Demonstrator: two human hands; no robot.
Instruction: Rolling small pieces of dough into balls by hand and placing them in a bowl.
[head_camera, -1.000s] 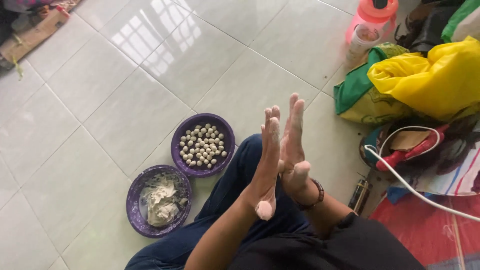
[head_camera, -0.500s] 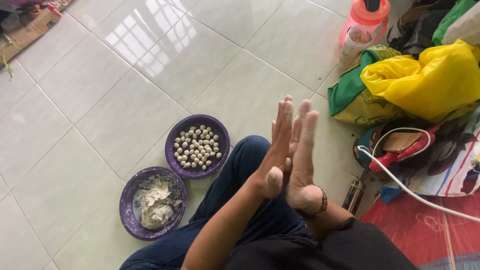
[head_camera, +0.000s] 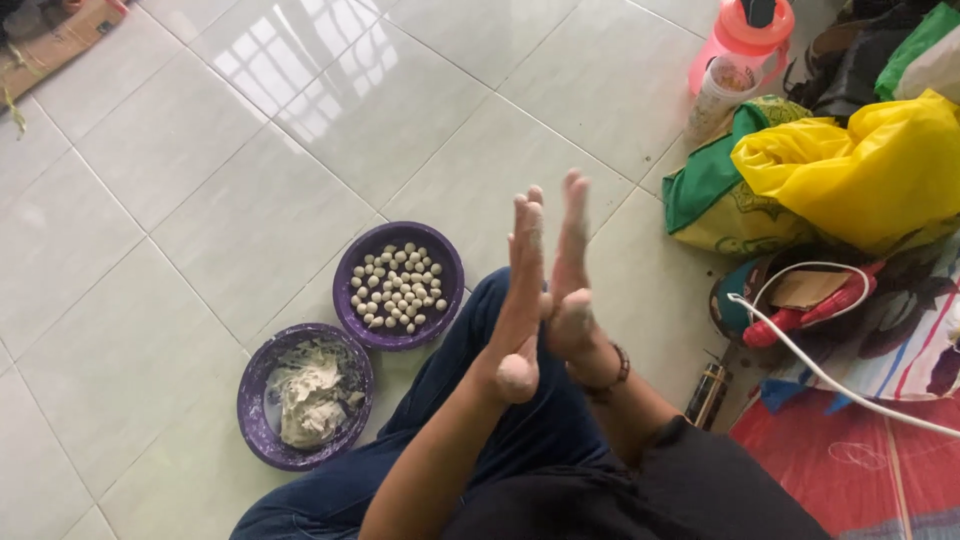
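A small piece of dough (head_camera: 547, 303) sits pressed between the flat, floured palms of the left hand (head_camera: 522, 300) and the right hand (head_camera: 572, 290), fingers straight and upright, above the knee and just right of the purple bowl of rolled balls (head_camera: 399, 285). That bowl already holds several dozen pale balls. Below and left of it, touching its rim, a second purple bowl (head_camera: 303, 395) holds a sizeable lump of raw dough (head_camera: 308, 397), so much rolling seems left.
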